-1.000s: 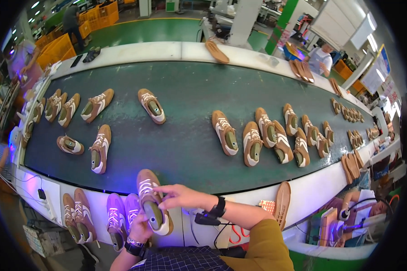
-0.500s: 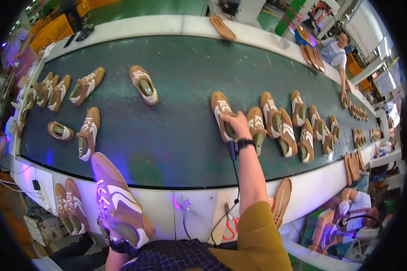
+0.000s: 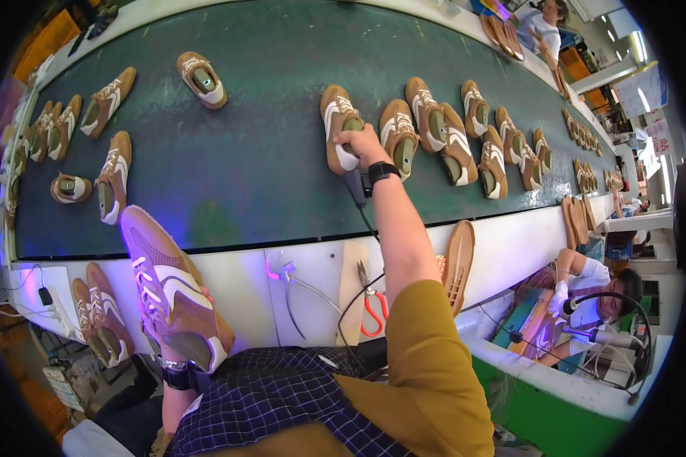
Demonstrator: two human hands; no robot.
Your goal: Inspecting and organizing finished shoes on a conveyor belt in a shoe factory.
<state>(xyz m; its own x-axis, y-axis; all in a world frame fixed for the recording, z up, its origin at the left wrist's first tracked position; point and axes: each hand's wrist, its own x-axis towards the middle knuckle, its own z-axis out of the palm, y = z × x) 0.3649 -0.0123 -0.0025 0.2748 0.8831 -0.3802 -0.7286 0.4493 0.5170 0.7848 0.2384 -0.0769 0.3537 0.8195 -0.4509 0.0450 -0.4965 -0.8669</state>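
Note:
At the lower left, a tan sneaker (image 3: 179, 297) with white laces and a white side stripe is held up, toe pointing away. My left hand (image 3: 206, 295) is closed around it from behind, mostly hidden by the shoe. On the green belt (image 3: 259, 167), my right hand (image 3: 360, 143) grips a second tan sneaker (image 3: 334, 114) at its heel opening. Just right of this hand lies another sneaker (image 3: 399, 129), with several more beyond it. A black piece with a cord (image 3: 356, 186) hangs under my right wrist.
Several sneakers (image 3: 113, 177) lie on the belt's left part. Along the near white ledge (image 3: 312, 301) are red-handled cutters (image 3: 373, 308), a tan sole (image 3: 457, 263) and a thin cable. More shoes (image 3: 107, 316) stand at the left. Co-workers (image 3: 606, 293) sit at the right and far side.
The whole view has shifted, so belt and shoes appear higher and farther left. My left hand still holds its sneaker, and my right hand stays on the same shoe.

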